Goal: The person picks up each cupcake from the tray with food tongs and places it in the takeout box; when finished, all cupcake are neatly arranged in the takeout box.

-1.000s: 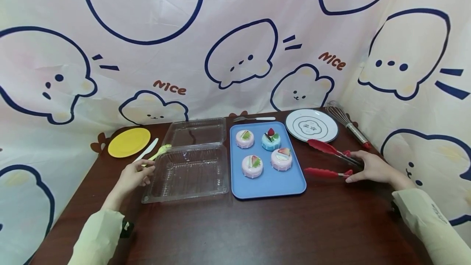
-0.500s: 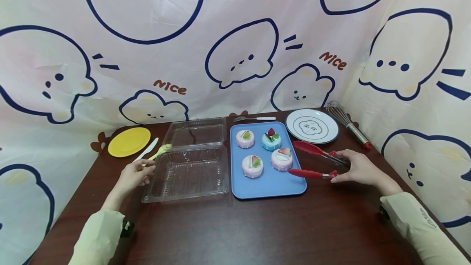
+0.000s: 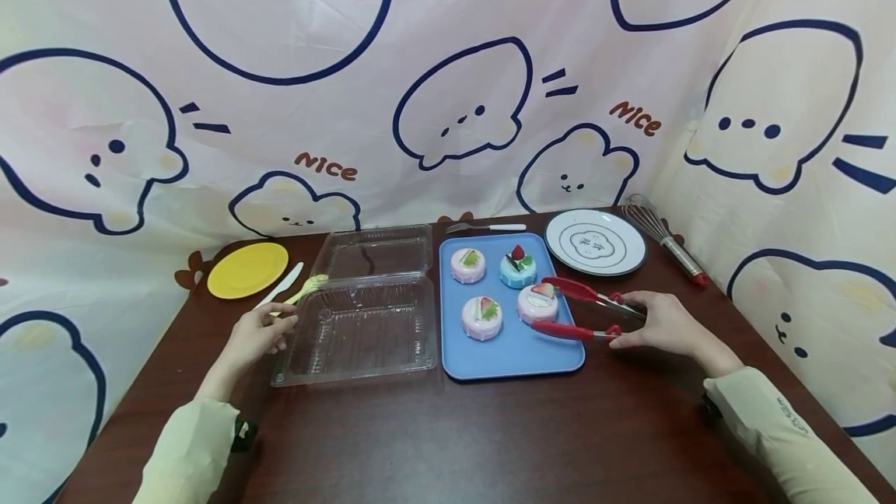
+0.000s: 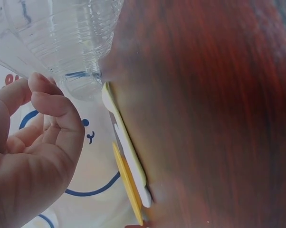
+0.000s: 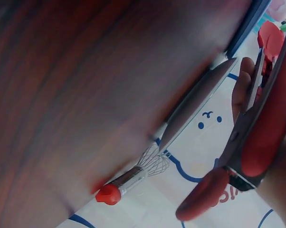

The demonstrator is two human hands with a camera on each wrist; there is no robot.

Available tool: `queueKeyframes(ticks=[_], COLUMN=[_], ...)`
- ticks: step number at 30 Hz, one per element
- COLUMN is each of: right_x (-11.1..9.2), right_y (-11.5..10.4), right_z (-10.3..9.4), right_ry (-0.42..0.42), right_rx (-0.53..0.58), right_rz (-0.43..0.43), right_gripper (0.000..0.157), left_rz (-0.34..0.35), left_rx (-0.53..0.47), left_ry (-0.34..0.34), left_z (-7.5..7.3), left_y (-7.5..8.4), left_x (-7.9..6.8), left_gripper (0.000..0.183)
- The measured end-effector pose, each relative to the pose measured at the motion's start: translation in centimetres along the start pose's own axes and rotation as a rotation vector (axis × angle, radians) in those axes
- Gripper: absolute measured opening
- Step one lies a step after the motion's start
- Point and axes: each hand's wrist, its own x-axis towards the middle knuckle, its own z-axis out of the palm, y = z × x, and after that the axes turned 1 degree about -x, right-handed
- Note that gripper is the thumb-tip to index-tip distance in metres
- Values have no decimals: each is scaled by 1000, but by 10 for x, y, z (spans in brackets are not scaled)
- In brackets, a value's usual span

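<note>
My right hand holds red-tipped tongs by their metal arms, with thumb and fingers on either side. The tongs are spread, and their tips lie on both sides of a pink toy cake with a strawberry slice on top. This cake sits on a blue tray. In the right wrist view the tongs cross the right edge, red handle end toward the camera. My left hand rests with loosely curled fingers at the left edge of a clear plastic container, fingertips right at its rim.
Two more pink cakes and a blue cake sit on the tray. Behind are a fork, a white plate and a whisk. A yellow plate, white knife and yellow-green utensil lie at left.
My right hand has moved left with the tongs, from beside the tray to over it, bringing the tips around the strawberry-topped pink cake. The left hand has stayed in place.
</note>
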Motion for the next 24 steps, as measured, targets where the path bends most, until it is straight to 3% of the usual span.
queueKeyframes(ticks=[24], right_x=[1], right_y=[-7], right_z=[0], right_ry=[15], right_rx=[-7], right_rz=[8], right_gripper=[75], left_rz=[-2], left_rx=[5], left_ry=[4], left_z=[0], left_y=[1], left_x=[-1], left_gripper=[39])
